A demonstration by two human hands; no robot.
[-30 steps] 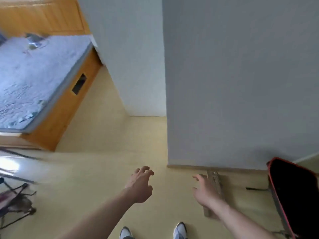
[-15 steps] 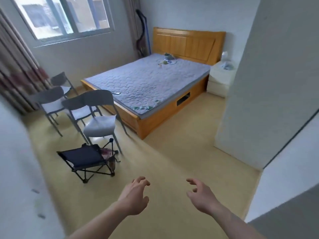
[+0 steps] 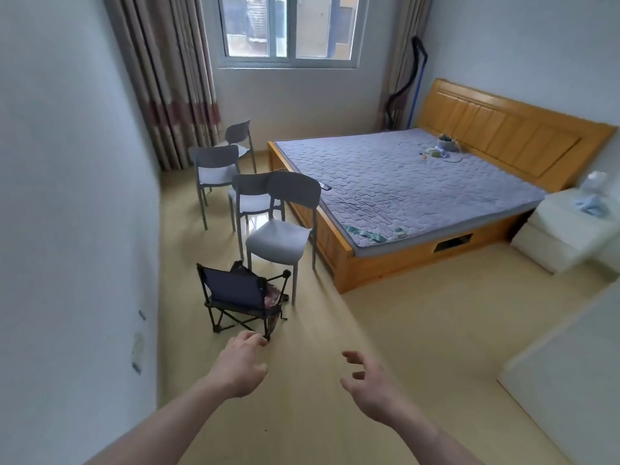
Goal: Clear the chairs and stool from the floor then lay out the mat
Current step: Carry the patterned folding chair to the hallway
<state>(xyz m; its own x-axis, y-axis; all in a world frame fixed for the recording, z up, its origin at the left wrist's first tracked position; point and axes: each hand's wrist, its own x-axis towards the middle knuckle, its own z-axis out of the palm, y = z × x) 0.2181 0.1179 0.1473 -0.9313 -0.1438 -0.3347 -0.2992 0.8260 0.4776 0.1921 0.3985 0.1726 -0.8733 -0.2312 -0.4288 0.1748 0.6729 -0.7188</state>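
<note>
Hands, our left hand (image 3: 240, 367) and right hand (image 3: 370, 387), reach forward with each grip loosely spread and empty, now that our view has swung from a wall to the room, so the folding stool (image 3: 240, 297) just beyond the left grip and four grey chairs (image 3: 278, 239) farther ahead await clearing.

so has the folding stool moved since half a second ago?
No. The stool sits by the nearest chair's front legs as before; only the camera turned.

Soft daylight from the window (image 3: 288, 26), dim corners, edges bowed, perhaps slightly blurred.
</note>
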